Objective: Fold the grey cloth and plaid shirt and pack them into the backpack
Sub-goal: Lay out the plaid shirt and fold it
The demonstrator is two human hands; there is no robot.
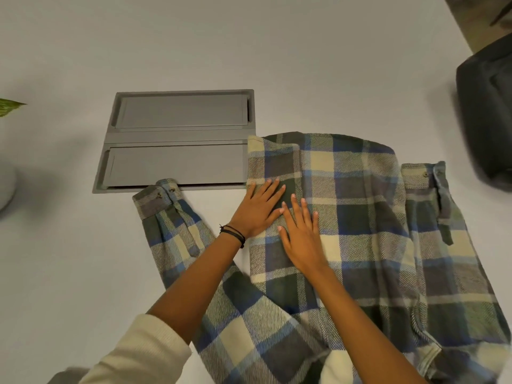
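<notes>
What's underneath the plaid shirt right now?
The plaid shirt lies on the white table, its far corner covering the right edge of the grey hatch panel. The left hand and right hand rest flat on top. Anything else beneath is hidden.

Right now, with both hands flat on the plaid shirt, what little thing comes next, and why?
Probably the left hand should take the sleeve on the left and fold it over the plaid shirt. That sleeve sticks out sideways on the table, while the right hand presses the shirt's body flat.

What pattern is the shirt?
The shirt is blue, green, grey and cream plaid; head view.
</notes>
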